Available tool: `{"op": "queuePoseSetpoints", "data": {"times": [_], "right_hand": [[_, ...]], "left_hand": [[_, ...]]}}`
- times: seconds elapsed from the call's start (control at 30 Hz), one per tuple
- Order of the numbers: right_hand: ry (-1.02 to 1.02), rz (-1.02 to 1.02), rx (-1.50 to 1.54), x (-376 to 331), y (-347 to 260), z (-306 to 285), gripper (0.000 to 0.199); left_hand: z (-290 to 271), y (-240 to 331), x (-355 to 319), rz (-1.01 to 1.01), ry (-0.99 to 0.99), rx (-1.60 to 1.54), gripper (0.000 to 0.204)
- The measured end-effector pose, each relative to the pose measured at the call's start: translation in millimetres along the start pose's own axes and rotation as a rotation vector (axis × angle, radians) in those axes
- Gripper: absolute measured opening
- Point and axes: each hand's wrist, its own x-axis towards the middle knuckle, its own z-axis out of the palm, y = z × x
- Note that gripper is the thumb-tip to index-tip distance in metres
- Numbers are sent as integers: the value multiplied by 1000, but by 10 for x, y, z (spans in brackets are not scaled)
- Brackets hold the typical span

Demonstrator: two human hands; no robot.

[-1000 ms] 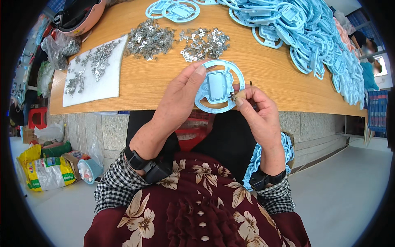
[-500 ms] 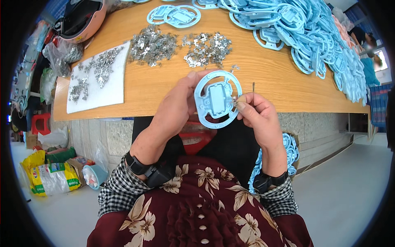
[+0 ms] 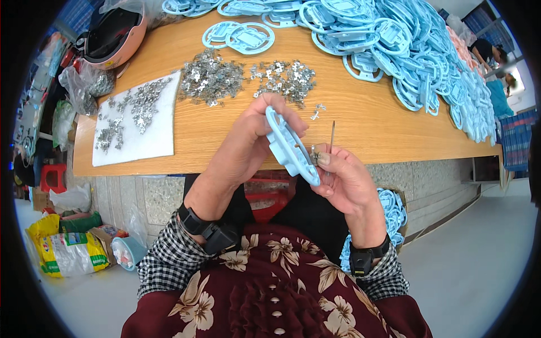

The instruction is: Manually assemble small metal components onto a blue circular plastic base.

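My left hand (image 3: 248, 135) grips a light blue plastic steering-wheel-shaped part (image 3: 288, 147) by its far rim, turned nearly edge-on above the table's front edge. Close against its right side is my right hand (image 3: 346, 177), closed, with small silver metal pieces (image 3: 316, 154) pinched at the thumb and fingertip. A thin metal rod (image 3: 332, 135), perhaps a tool, stands up from between the same hand's fingers; its lower end is hidden. Beyond the hands lie two heaps of small silver metal clips (image 3: 211, 77) (image 3: 284, 80), with a few loose clips (image 3: 318, 111) nearer to me.
A white foam sheet (image 3: 160, 138) with scattered clips lies on the table's left, near a pink helmet (image 3: 115, 42). Many blue wheel parts (image 3: 389, 42) are piled at the far right. Below the right arm, a container holds more blue parts (image 3: 393, 211). A red stool (image 3: 265, 205) stands below.
The blue wheel part has turned from showing its inner face to nearly edge-on. My right hand has shifted slightly down and left, still pinching the metal pieces.
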Motion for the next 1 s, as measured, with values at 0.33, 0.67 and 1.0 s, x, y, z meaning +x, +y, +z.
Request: {"op": "queuePoseSetpoints", "data": {"times": [0.33, 0.67, 1.0], "right_hand": [[190, -193, -264, -24, -148, 27, 22], [344, -239, -312, 123, 23, 109, 16], [352, -463, -790, 91, 59, 110, 12]], "left_hand": [[-33, -9, -12, -67, 299, -11, 25], [-69, 13, -131, -49, 308, 16, 35], [-199, -28, -111, 24, 383, 619, 36]]}}
